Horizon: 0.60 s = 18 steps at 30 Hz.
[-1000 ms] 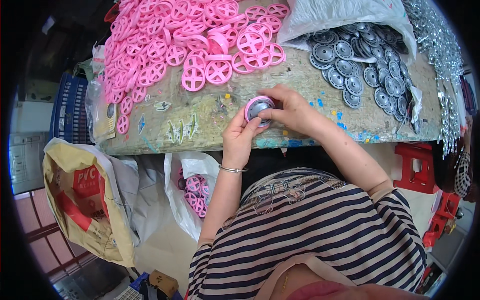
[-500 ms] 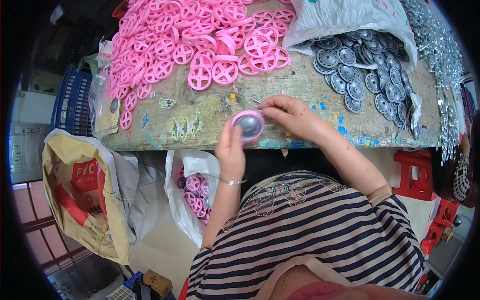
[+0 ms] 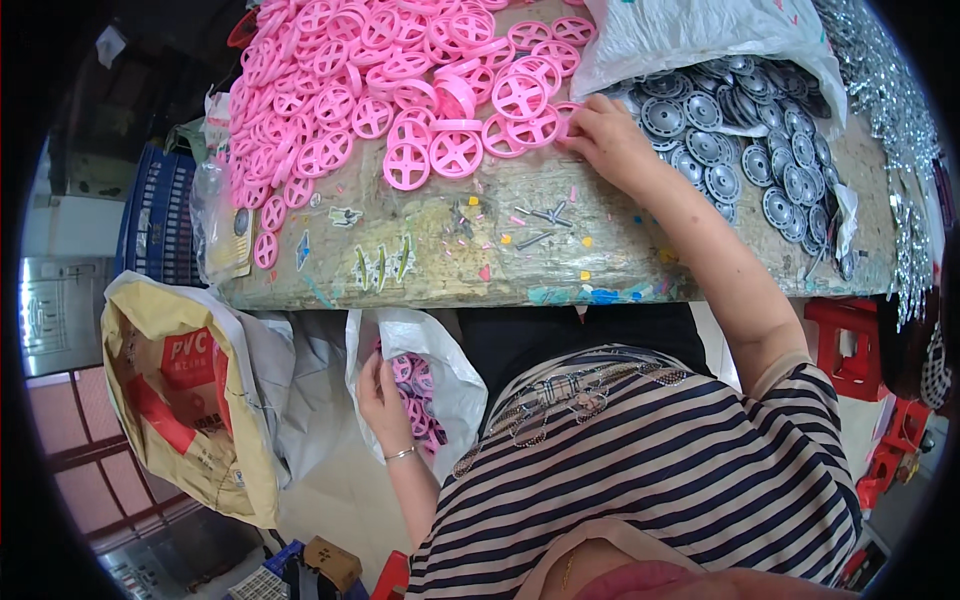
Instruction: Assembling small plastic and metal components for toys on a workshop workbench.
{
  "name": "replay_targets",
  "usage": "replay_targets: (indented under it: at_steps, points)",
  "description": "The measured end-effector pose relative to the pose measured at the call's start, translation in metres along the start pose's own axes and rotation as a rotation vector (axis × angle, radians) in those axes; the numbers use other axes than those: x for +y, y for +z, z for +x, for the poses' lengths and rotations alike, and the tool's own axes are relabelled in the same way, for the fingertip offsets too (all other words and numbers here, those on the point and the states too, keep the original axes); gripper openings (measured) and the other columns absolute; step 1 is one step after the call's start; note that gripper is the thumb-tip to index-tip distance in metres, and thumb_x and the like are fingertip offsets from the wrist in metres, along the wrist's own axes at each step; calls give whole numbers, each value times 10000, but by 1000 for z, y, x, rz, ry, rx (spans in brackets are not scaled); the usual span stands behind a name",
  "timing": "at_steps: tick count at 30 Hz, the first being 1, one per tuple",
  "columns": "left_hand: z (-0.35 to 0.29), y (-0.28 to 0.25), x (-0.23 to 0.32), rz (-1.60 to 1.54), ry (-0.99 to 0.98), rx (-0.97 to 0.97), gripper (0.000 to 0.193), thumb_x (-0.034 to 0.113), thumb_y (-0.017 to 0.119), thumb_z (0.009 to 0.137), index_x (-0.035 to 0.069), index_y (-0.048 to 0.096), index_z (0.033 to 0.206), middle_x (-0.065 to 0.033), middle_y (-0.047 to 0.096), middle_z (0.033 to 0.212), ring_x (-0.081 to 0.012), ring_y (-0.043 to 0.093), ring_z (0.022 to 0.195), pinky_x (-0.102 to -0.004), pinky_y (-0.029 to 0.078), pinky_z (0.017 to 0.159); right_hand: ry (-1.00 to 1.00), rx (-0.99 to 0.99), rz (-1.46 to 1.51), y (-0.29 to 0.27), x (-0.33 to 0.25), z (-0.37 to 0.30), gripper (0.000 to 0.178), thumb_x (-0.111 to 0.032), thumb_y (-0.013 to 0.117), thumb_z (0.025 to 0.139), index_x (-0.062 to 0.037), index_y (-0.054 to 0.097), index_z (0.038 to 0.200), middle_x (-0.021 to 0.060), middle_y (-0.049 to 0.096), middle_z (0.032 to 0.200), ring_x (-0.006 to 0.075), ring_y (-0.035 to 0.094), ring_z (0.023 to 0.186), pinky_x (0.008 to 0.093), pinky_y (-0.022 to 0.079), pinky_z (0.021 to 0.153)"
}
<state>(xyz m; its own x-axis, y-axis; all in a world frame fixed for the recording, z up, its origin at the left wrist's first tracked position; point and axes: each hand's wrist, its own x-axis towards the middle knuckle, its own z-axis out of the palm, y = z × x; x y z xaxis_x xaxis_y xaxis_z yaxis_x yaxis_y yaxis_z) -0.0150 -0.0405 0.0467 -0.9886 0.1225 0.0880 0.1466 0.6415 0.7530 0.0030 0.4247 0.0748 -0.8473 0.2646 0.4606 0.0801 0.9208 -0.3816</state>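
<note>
My right hand (image 3: 607, 140) rests fingertips on a pink wheel (image 3: 566, 118) at the pile's edge on the bench (image 3: 600, 262), arm stretched forward. My left hand (image 3: 382, 392) hangs below, fingers loosely open at the white bag (image 3: 440, 362) of assembled wheels. Half a second ago both held one wheel at the bench edge.

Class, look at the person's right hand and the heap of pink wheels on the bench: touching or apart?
Touching. The head view shows the right hand reaching across the bench, its fingertips resting on a wheel at the edge of the pink wheels, with no gap visible.
</note>
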Motion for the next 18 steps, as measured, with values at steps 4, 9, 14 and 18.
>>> replay_targets:
  at_steps: [4, 9, 14, 18]
  points:
    - [21, 45, 69, -352, 73, -147, 270, 42, 488, 941, -11, 548, 1199, -116, 580, 1093, -192, 602, 1012, -290, 533, 780, 403, -173, 598, -43, -25, -14, 204, -216, 547, 932, -18, 592, 912, 14, 536, 777, 95, 473, 736, 242, 413, 685]
    - [27, 129, 155, -1081, 152, -597, 738, -80, 532, 866, 22, 113, 1466, -181, 322, 1433, -287, 452, 1245, -351, 433, 994, 535, -446, 1009, -68, -96, -40, 169, -221, 558, 926, -62, 604, 961, -20, 547, 834, 72, 489, 757, 238, 422, 685]
    - [31, 155, 172, -991, -59, -760, 211, 42, 541, 930, -24, 498, 1126, -105, 604, 1044, -172, 640, 927, -320, 596, 744, 297, -42, 442, -53, -37, -49, 202, -178, 590, 893, -10, 602, 1005, 101, 579, 949, 184, 556, 876, 286, 443, 756]
    - [36, 156, 169, -1064, -149, -765, 261, 105, 496, 965, -24, 480, 1191, -114, 587, 1106, -194, 631, 971, -337, 580, 794, 130, 170, -176, -61, 47, -33, 418, -215, 677, 812, -1, 561, 1151, 176, 559, 1058, 338, 553, 978, 384, 451, 855]
